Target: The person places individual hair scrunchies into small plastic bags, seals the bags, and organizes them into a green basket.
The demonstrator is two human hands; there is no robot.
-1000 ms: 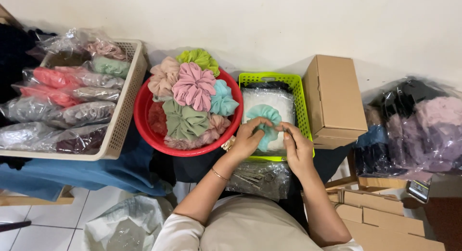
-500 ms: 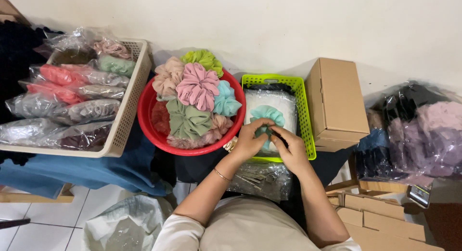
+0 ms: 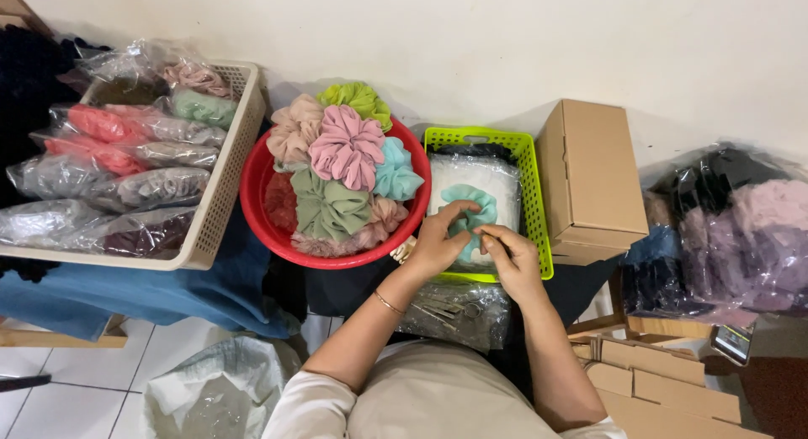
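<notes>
Head view, looking down. Item in hand: a teal scrunchie [image 3: 468,213], held over the lime-green basket [image 3: 537,205] on top of its clear plastic packets [image 3: 480,176]. Left hand [image 3: 438,241] – fingers curled round the scrunchie's left side, gripping it. Right hand [image 3: 515,258] – fingers closed on its lower right edge; whether something thin is pinched there too cannot be told. Adjacent: red basin [image 3: 255,205] heaped with scrunchies, cream crate [image 3: 225,170] of bagged stock, closed cardboard box [image 3: 589,178]. Step judged in hand – shaping or checking the scrunchie before bagging. A next move would call for a steady two-handed hold and an open packet.
</notes>
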